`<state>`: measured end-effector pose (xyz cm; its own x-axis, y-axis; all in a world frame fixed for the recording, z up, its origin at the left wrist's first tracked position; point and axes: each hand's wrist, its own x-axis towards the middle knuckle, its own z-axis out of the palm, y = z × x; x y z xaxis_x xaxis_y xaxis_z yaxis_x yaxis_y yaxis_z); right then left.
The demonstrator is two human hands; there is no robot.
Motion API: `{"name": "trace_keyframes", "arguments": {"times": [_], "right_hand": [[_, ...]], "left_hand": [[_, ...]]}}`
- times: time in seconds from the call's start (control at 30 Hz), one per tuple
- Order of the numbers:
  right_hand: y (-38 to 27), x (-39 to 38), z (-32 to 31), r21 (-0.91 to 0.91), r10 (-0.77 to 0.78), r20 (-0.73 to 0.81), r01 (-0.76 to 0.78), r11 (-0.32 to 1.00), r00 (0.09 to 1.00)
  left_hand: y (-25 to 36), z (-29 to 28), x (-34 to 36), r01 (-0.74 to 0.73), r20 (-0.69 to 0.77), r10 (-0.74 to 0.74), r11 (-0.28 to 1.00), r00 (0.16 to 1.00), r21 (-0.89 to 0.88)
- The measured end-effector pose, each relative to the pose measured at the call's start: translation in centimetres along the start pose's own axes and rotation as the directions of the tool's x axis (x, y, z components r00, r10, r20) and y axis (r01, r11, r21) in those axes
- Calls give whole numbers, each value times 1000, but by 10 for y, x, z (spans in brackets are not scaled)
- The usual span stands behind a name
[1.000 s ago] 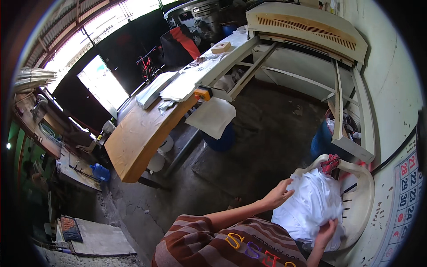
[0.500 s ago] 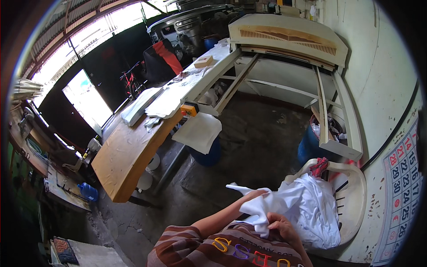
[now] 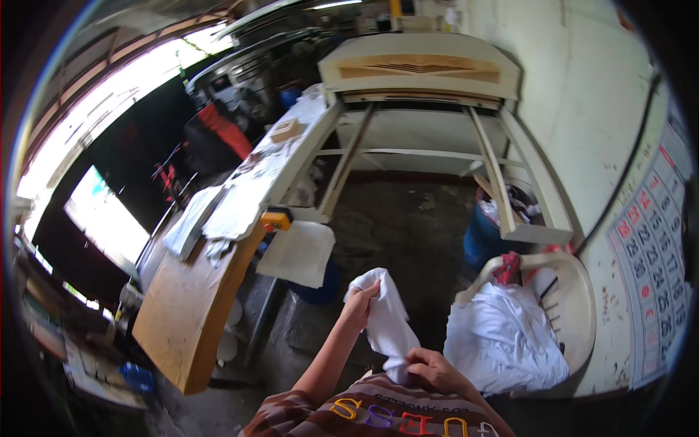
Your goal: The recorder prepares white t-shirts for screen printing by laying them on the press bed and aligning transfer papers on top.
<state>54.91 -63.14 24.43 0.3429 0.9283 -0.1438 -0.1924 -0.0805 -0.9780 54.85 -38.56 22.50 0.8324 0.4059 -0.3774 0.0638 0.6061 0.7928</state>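
Observation:
A piece of white fabric (image 3: 387, 320) is stretched between my two hands in front of my body. My left hand (image 3: 361, 302) is closed on its upper end, farther from me. Close to my striped shirt, my right hand (image 3: 435, 370) pinches the lower end. I cannot tell from its folds whether the fabric is a garment. Just right of my right hand, a heap of white cloth (image 3: 502, 339) fills the seat of a cream plastic chair (image 3: 582, 309). A red patterned cloth (image 3: 507, 269) hangs on the chair's far side.
A long wooden table (image 3: 178, 320) with stacked white sheets (image 3: 237, 207) runs along the left. Ahead stands a large cream machine (image 3: 419, 76) with open side rails. Blue drums (image 3: 482, 237) stand beneath the rails. A wall calendar (image 3: 648, 269) hangs at right.
The white fabric has come away from the heap on the chair, moving left. My left hand, earlier behind it, now shows gripping its upper end. The view has shifted.

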Motion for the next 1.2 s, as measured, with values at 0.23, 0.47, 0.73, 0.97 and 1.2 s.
{"name": "trace_keyframes", "arguments": {"times": [0.23, 0.47, 0.73, 0.97, 1.2], "right_hand": [[-18, -18, -23, -656, -419, -425, 46, 753, 802], [10, -66, -50, -522, 88, -196, -180, 834, 977], [44, -103, -69, -447, -203, -456, -26, 894, 866], [47, -155, -131, -529, -382, -690, -68, 846, 614], [74, -266, -179, -61, -187, -950, -441, 895, -249]], "left_hand": [[-37, 54, -34, -120, 311, -304, 514, 900, 850], [-60, 117, -60, -577, 610, -663, 316, 434, 753], [-81, 144, -68, -379, 582, -632, 442, 512, 813], [-115, 199, -78, -750, 815, -239, 318, 528, 580], [-124, 215, -77, -861, 863, -229, 144, 450, 487]]}}
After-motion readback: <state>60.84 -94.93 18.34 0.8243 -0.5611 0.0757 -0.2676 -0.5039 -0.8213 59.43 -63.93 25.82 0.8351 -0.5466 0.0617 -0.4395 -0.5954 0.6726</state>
